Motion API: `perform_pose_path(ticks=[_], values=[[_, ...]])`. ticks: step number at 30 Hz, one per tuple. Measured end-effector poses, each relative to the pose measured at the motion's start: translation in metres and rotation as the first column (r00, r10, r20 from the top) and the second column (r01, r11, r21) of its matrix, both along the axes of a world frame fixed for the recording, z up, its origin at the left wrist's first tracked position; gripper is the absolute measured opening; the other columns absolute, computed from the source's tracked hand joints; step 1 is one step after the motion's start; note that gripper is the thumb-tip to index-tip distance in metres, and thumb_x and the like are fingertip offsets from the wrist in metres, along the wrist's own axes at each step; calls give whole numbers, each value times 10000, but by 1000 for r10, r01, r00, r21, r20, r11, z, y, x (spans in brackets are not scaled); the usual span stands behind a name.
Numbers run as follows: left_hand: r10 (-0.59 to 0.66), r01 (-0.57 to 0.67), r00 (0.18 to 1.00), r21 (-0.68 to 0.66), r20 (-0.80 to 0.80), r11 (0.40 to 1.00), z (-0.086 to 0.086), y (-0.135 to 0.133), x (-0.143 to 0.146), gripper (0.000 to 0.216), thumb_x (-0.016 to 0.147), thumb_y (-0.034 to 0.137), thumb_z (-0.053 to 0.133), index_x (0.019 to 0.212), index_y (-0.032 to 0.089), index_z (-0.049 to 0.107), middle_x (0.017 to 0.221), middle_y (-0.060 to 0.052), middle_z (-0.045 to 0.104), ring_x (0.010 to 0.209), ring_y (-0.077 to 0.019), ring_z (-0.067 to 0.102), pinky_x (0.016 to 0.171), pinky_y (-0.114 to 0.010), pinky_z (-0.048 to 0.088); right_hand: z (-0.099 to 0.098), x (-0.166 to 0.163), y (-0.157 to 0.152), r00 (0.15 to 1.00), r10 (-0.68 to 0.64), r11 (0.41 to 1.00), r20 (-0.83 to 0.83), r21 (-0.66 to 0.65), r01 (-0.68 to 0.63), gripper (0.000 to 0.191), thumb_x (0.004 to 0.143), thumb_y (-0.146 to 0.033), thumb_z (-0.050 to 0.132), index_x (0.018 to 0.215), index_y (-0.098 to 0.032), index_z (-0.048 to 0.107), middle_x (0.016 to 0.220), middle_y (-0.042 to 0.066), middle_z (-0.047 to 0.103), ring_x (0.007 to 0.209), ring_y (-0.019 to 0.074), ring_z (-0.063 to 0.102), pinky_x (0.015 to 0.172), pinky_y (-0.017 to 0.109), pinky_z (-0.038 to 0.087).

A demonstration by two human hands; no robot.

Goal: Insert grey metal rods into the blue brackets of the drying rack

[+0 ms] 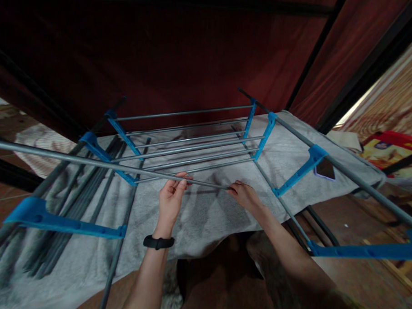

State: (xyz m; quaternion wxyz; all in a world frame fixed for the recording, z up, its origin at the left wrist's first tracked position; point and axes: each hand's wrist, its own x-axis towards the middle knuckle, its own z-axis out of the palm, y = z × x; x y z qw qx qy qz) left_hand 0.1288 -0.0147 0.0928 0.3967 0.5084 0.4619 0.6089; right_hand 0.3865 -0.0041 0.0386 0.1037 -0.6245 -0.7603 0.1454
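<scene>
A long grey metal rod runs from the far left edge down to the middle of the view. My left hand, with a black band on its wrist, pinches the rod near its right end. My right hand pinches the rod's very tip. Both hands hover over a grey towel spread on the floor. Behind them lies a partly assembled drying rack with grey rods and blue plastic brackets.
Loose dark rods lie on the towel at left. Blue brackets sit on side rails left and right. A phone lies on the towel at right. Dark red fabric hangs behind. A colourful box is far right.
</scene>
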Motion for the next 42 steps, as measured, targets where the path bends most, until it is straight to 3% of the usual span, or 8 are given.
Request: perform_pose_path(ticks=[14, 27, 42], values=[[-59, 59, 997, -14, 47, 998, -2, -1, 4, 423, 816, 360, 703, 1192, 185, 616, 961, -77, 746, 953, -196, 687, 775, -293, 511, 1, -7, -3, 997, 70, 998, -25, 14, -69, 271, 997, -337, 429, 1038, -210, 666, 1043, 79, 663, 936, 195, 643, 794, 271, 441], [-54, 55, 997, -4, 51, 999, -7, 1, 6, 326, 790, 331, 723, 1067, 187, 629, 957, -68, 743, 879, -172, 681, 778, -300, 508, 2, -10, -3, 998, 60, 998, -37, -17, -61, 242, 979, -260, 455, 1107, -223, 657, 1124, 78, 629, 931, 178, 639, 794, 261, 445], [-140, 142, 989, -46, 47, 989, -7, 0, 10, 415, 807, 352, 701, 1170, 183, 592, 977, -93, 746, 964, -213, 692, 795, -321, 508, 0, -24, -10, 981, 192, 981, -6, -28, -192, 296, 995, -200, 368, 1173, -211, 604, 1194, 96, 651, 1010, 191, 649, 838, 261, 471]])
